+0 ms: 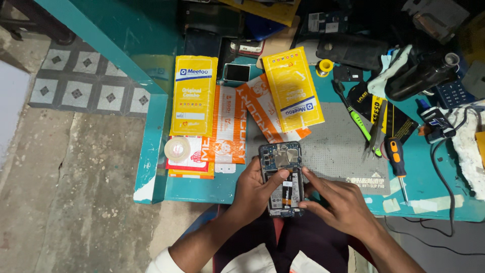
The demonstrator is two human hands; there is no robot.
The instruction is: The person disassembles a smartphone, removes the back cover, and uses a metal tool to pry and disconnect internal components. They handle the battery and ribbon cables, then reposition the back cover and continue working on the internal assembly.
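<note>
An opened smartphone (281, 161) with its back cover off lies at the near edge of the teal table (202, 187), its circuit board and inner parts showing. My left hand (255, 191) grips the phone's left side, thumb laid across its middle. My right hand (337, 199) is at the phone's right edge, fingertips touching the lower right part. Both hands steady the phone partly over a grey anti-slip mat (336, 146).
Yellow and orange flat packages (194, 96) lie left of and behind the phone, with a tape roll (177, 148). Tweezers (376, 129), a green tool (359, 121) and an orange-handled screwdriver (396, 162) rest on the right. Cables, a small phone (236, 72) and clutter fill the back.
</note>
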